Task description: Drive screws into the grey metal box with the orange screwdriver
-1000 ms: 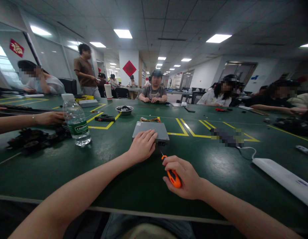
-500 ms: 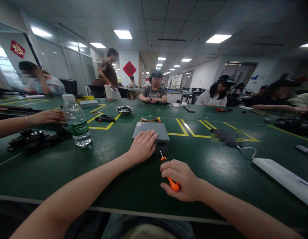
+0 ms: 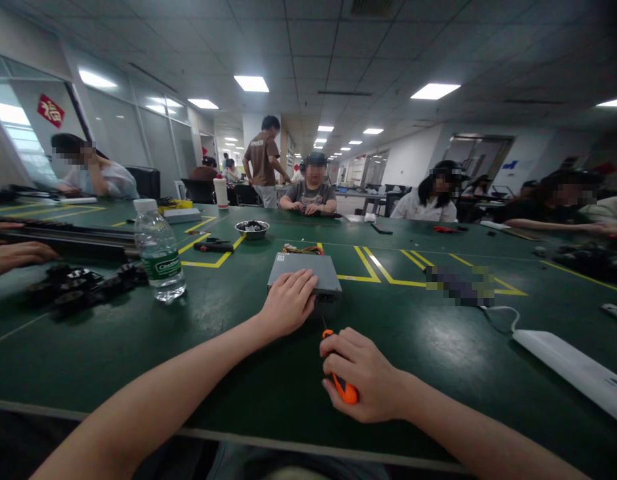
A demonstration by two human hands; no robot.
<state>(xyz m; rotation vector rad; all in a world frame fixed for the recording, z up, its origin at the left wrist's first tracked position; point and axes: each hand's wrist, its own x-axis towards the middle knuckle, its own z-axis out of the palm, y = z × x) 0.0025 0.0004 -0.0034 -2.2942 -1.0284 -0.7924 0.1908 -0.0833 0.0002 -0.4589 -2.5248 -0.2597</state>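
A grey metal computer power supply lies on the green table, with a bundle of coloured wires at its far side. My left hand rests flat on its top near the front, fingers stretched out. In my right hand, fingers wrapped round it, is a screwdriver with an orange and black handle. Its thin shaft points up toward the front face of the power supply; whether the tip touches it I cannot tell.
A water bottle stands left of the power supply, by a pile of black parts and another person's hand. Further back are a metal bowl and a black tool. A white power strip lies right.
The view has tilted up slightly. My hands keep nearly the same place on the power supply and screwdriver. The other person's hand at left has drawn back from beside the bottle.
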